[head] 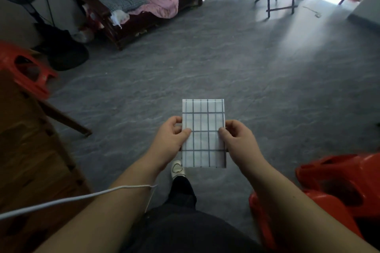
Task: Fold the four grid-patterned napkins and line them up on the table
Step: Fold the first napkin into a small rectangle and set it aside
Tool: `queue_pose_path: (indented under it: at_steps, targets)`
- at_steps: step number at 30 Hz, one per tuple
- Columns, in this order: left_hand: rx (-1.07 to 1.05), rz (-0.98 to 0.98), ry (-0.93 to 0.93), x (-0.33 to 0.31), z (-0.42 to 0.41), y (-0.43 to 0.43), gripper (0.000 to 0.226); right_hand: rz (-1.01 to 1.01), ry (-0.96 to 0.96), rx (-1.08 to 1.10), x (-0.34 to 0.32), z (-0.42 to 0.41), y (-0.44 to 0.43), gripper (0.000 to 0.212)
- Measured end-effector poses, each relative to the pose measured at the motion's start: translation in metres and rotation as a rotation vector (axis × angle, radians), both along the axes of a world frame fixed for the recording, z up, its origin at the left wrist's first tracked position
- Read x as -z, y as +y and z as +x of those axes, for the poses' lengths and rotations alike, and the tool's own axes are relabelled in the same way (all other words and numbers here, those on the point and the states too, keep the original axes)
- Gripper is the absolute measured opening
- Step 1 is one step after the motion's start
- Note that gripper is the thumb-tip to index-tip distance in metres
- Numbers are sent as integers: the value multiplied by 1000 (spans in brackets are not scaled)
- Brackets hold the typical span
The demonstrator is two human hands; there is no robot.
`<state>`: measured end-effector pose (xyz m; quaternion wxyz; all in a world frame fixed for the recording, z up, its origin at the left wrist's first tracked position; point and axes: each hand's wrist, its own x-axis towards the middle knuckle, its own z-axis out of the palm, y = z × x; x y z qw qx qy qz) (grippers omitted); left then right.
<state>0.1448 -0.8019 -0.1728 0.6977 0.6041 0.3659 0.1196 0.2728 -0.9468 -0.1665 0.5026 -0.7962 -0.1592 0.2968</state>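
Grey floor, counter point(30, 150) off to the left. Napkin point(203, 133) folded to a narrow rectangle, held mid-air over the floor; left hand point(171, 137) and right hand point(236, 139) each pinch a long edge. Keep edges flush, crease firmly, then set it on the counter.

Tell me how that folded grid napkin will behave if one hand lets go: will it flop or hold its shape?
The napkin is pinched at mid-height by the left hand and right hand, yet its top edge stands straight, so it probably holds briefly. It looks thin and light; held one-sided, the free side would likely droop and the layers might fan open.
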Motion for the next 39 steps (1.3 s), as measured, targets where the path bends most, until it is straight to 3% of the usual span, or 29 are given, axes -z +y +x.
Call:
queue_pose_path:
  at_steps: [4,10,19,31,39]
  targets:
    - [-76,-2,-51,0,26,79,15,-32,-56,-57,-3,39,90,8]
    - [-237,43,-52,-7,39,234,12,9,23,-188,-13,71,260,16]
    - [-552,29,35,-13,16,401,14,82,85,-473,-19,82,474,17]
    - [-834,163,163,-18,33,651,12,84,71,-822,9,117,795,15]
    - [-1103,160,238,-41,9,781,12,67,-33,-1116,-13,73,988,5]
